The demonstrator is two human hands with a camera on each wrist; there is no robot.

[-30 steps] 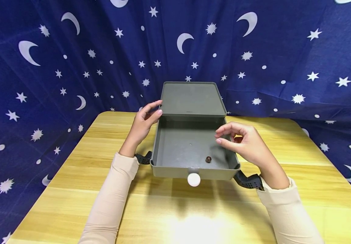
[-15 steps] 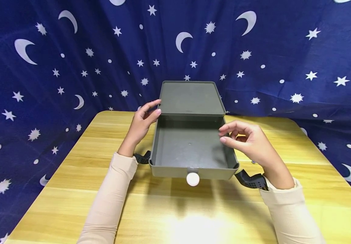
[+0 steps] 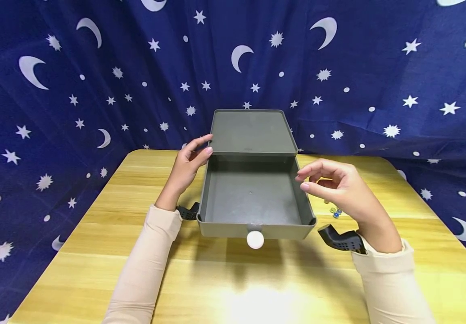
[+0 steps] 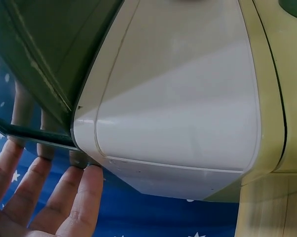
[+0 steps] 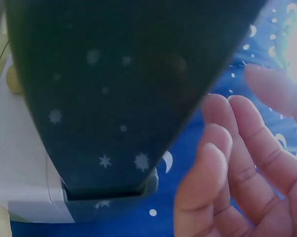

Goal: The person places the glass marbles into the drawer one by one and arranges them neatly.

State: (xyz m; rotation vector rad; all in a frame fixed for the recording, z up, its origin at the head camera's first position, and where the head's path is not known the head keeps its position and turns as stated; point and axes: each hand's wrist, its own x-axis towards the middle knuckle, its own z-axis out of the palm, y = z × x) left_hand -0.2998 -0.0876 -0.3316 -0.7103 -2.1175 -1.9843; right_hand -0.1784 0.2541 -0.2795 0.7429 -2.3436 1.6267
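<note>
Head view shows the grey drawer [image 3: 253, 195] jutting from its grey box [image 3: 253, 130] at mid-frame, left hand [image 3: 188, 164] loosely spread at the box's left edge, while the right hand [image 3: 340, 186], right of centre, curves loosely, thumb apart from its fingertips, near small yellow and blue pieces [image 3: 336, 212]. Left wrist view now: relaxed fingers at lower left reach a dark glossy edge [image 4: 40, 137] beside a pale panel [image 4: 178, 98]! Right wrist view: bent fingers, unclenched, lower right, thumb held off above them.
</note>
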